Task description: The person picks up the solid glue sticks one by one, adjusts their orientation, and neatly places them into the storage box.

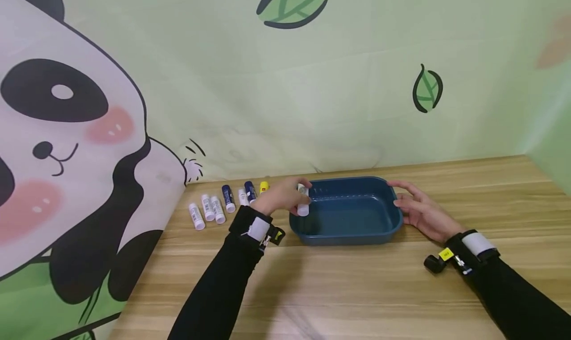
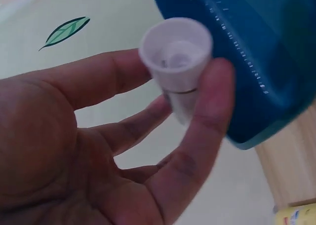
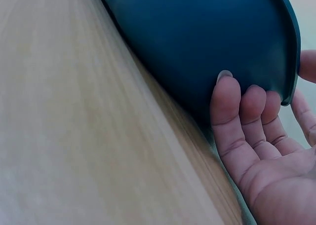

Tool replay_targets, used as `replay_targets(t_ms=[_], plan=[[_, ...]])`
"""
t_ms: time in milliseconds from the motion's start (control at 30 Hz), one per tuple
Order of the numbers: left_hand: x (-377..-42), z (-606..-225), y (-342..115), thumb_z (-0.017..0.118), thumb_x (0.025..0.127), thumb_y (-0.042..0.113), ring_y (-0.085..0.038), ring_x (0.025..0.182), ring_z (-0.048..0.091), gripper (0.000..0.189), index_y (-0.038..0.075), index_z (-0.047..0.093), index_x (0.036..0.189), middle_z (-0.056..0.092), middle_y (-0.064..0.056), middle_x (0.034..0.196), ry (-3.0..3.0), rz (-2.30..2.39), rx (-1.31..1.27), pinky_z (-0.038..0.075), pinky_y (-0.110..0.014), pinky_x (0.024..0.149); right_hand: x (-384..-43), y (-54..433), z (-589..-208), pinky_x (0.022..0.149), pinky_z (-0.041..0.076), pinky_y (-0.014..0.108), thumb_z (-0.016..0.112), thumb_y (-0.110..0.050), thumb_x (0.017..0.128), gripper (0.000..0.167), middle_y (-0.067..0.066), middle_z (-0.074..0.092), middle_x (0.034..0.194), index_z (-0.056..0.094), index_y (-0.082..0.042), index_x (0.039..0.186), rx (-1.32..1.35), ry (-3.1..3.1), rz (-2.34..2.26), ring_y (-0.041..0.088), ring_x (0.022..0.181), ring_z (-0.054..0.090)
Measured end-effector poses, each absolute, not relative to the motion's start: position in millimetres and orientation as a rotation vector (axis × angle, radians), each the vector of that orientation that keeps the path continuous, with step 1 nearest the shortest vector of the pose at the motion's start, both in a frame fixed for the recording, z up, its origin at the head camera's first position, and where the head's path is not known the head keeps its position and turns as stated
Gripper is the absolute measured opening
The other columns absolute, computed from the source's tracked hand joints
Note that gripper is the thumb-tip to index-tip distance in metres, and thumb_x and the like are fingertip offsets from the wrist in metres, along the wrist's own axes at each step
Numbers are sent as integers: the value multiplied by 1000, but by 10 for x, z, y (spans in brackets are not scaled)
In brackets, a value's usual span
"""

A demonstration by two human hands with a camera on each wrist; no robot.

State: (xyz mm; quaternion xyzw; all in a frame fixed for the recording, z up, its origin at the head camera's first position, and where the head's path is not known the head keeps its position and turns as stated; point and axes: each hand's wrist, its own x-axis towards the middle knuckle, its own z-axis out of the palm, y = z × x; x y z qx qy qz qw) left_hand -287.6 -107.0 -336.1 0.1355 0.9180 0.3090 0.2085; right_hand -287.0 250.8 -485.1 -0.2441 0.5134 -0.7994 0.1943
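My left hand (image 1: 283, 195) pinches a white glue stick (image 1: 303, 201) between thumb and fingers, over the left end of a dark blue plastic basin (image 1: 350, 240). In the left wrist view the hollow round end of the glue stick (image 2: 180, 47) faces the camera, and the basin (image 2: 237, 52) lies beyond it. At the basin's right end is my right hand (image 1: 426, 213), its fingers extended. Close up in the right wrist view, fingertips (image 3: 227, 99) lie against the basin's outer wall (image 3: 197, 42), with another finger at the rim.
Left of the basin, several glue sticks stand on the wooden table (image 1: 357, 290): white ones (image 1: 196, 216), dark blue ones (image 1: 228, 198) and a yellow one (image 1: 264, 186) partly behind my left hand. A backdrop (image 1: 348, 117) with a panda and leaves rises behind the table.
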Motion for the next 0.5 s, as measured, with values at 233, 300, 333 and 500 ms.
replay_targets(t_ms=[233,300,333,500], plan=[[-2891,-3220,-955,69,100,9,-18,66,66,43,2,57,141,65,-15,98,2564,739,284,59,-28,66,-2882,2506,-4845,87,58,34,37,2,110,46,8,62,118,38,-15,153,-665,1454,-2235,17,101,67],[-2902,-3216,-920,70,99,9,-19,68,68,43,2,57,140,66,-15,99,2562,724,258,60,-29,68,-2885,2508,-4849,86,58,34,37,2,110,46,8,63,118,38,-15,153,-666,1454,-2237,17,101,68],[-2910,-3218,-905,70,99,9,-20,68,69,44,2,57,141,66,-15,100,2562,716,249,60,-30,69,-2887,2509,-4851,86,58,34,37,2,110,46,8,62,117,38,-15,153,-665,1452,-2239,17,101,68],[-2926,-3249,-817,71,98,6,-23,73,73,44,-3,59,140,69,-17,107,2557,694,218,60,-29,68,-2884,2519,-4850,86,58,34,38,1,110,46,8,62,116,38,-15,153,-660,1458,-2238,17,101,68]])
